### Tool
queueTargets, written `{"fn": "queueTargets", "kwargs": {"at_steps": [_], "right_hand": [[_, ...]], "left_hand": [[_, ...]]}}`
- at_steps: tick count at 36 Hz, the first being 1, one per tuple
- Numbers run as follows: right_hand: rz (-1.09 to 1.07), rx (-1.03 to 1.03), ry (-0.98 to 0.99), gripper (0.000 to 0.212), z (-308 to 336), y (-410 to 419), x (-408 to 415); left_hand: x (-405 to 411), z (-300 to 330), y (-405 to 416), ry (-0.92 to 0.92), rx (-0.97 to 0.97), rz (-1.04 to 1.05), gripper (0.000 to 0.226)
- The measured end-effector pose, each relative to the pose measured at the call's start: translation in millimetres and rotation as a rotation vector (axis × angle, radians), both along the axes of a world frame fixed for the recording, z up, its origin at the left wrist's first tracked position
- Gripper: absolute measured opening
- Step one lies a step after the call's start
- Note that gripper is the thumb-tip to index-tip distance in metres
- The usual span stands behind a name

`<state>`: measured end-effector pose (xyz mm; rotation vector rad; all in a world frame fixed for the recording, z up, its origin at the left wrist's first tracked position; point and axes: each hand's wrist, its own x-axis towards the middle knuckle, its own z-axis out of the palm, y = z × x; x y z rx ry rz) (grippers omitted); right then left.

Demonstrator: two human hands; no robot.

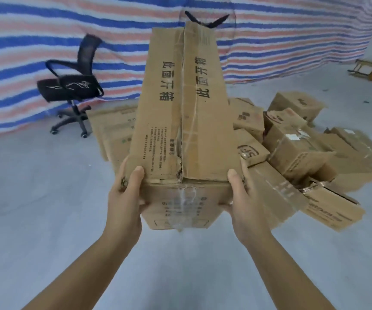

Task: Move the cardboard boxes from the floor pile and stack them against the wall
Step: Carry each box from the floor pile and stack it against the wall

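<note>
A long cardboard box [187, 104] with black printed characters and a taped centre seam is held up in front of me, its far end pointing away. My left hand [125, 198] grips its near left corner, thumb on top and fingers underneath. My right hand [244, 198] grips the near right corner the same way. Behind and to the right lies the floor pile of cardboard boxes [297, 148], several of them dented and taped. The held box hides the middle of the pile.
A black mesh office chair [71, 86] on wheels stands at the left before a red, white and blue striped tarp wall [24, 30]. A small overturned wooden stool [370, 70] lies at the far right. Grey concrete floor [35, 209] spreads around me.
</note>
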<state>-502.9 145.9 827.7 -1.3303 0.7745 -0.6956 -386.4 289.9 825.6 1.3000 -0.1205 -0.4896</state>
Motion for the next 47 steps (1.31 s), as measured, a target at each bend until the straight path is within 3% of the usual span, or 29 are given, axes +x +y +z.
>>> {"fn": "queueTargets", "kwargs": {"at_steps": [11, 14, 28, 39, 47], "right_hand": [[0.459, -0.088, 0.163, 0.036, -17, 156, 39], [0.591, -0.087, 0.190, 0.045, -27, 216, 40], [1.264, -0.079, 0.222, 0.040, -58, 521, 2], [1.741, -0.057, 0.257, 0.038, -75, 709, -41], [2.017, -0.091, 0.254, 0.042, -91, 840, -49]], "left_hand": [[-41, -18, 197, 0.083, -0.002, 0.480, 0.020], [-66, -25, 261, 0.091, 0.006, 0.605, 0.019], [-217, -40, 539, 0.116, -0.001, 1.224, 0.025], [-320, -54, 664, 0.159, 0.000, 1.729, 0.024], [-347, -72, 748, 0.217, -0.020, 2.013, 0.023]]}}
